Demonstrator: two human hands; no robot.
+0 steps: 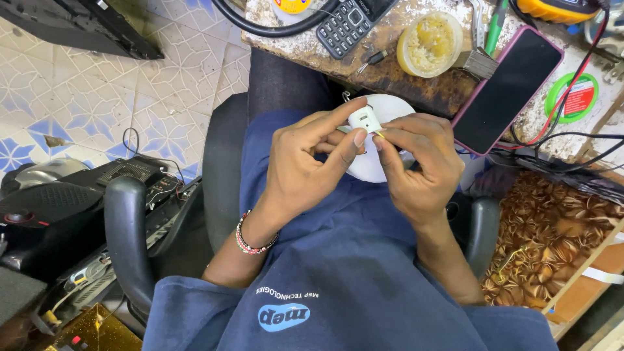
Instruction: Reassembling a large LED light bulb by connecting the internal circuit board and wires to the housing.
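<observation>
My left hand (pixel 309 159) and my right hand (pixel 419 162) meet over my lap, above a blue shirt. Between the fingertips of both is a small white plastic part (pixel 364 119) with a thin yellowish wire end at its right side. Behind it lies a round white disc-shaped housing (pixel 374 166), mostly hidden by my fingers. My left thumb and forefinger pinch the white part; my right thumb and forefinger hold the wire end against it.
A worn workbench edge (pixel 416 91) is just beyond my hands, carrying a dark smartphone in a pink case (pixel 510 88), a keypad phone (pixel 348 26), a round tub of yellowish paste (pixel 429 42) and cables. Black chair armrests (pixel 127 240) flank me. Electronic gear (pixel 58 208) sits on the tiled floor at left.
</observation>
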